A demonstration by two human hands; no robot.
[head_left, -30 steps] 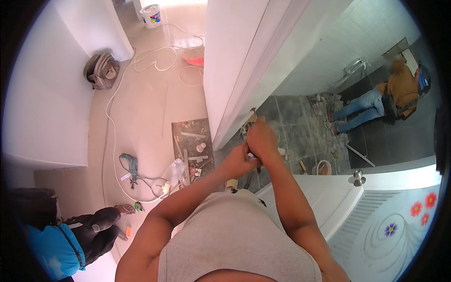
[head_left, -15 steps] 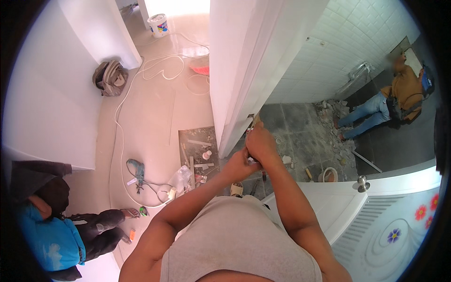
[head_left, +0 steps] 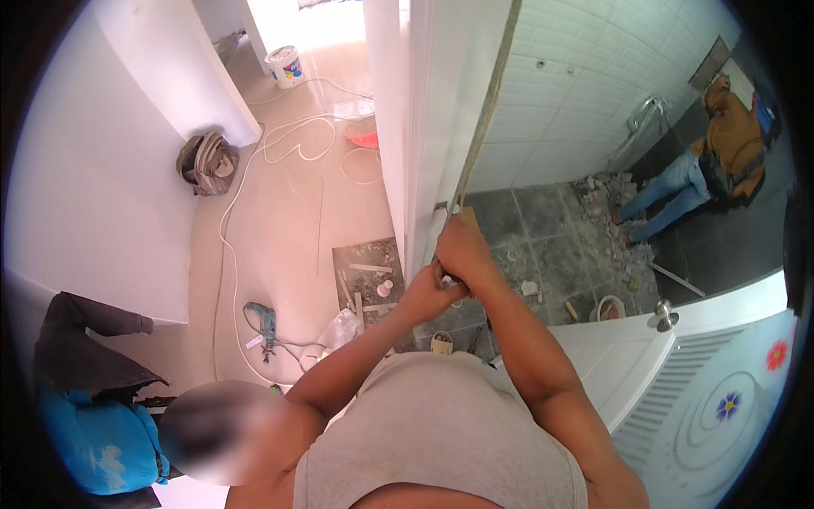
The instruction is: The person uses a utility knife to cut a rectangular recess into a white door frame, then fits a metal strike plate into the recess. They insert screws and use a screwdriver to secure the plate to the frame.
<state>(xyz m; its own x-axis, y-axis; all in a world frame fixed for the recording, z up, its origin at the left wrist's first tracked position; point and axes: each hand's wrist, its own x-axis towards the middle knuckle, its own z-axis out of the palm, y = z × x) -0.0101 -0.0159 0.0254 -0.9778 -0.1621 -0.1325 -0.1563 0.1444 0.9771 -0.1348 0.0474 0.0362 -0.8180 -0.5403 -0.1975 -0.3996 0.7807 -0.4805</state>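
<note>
Both hands meet at the white door frame (head_left: 428,182), low beside a small dark cutout (head_left: 441,206) in its edge. My right hand (head_left: 464,248) is the upper one, its fingers closed against the frame. Just below and touching it, my left hand (head_left: 431,293) is closed too, its thumb toward the right hand. Whatever they grip is small and hidden by the fingers. To the right, the white door (head_left: 593,352) with a round metal knob (head_left: 665,316) stands swung toward me.
A person in blue (head_left: 106,445) leans in close by my left arm. Another person in brown (head_left: 733,140) works at the far right wall near rubble (head_left: 606,204). A teal power drill (head_left: 261,327), a white cable (head_left: 225,246), a bag (head_left: 208,163) and a paint bucket (head_left: 285,68) are on the left floor.
My view has shifted a little, so the floor items appear lower and further right. The person in blue has bent in toward my left arm. My hands stay together at the frame.
</note>
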